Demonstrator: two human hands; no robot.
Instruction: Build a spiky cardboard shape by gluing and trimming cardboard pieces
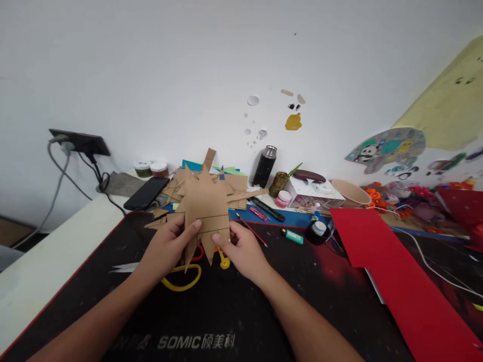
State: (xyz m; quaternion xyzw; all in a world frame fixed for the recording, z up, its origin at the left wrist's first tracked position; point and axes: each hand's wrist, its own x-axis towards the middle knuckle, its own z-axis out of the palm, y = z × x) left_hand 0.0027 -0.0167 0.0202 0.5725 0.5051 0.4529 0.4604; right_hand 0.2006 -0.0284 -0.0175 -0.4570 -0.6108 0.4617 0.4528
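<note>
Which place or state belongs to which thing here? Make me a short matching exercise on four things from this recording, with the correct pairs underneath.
Things
1. Cardboard piece
2. Phone
3. Flask
4. Red sheet

Places and states
A. Standing at the back, its silver top up
B. Held between the left hand and the right hand
C. Stretching across the right side of the dark mat
D. Lying to the left of the pile of cardboard scraps

Pairs: 1-B; 2-D; 3-A; 4-C
</note>
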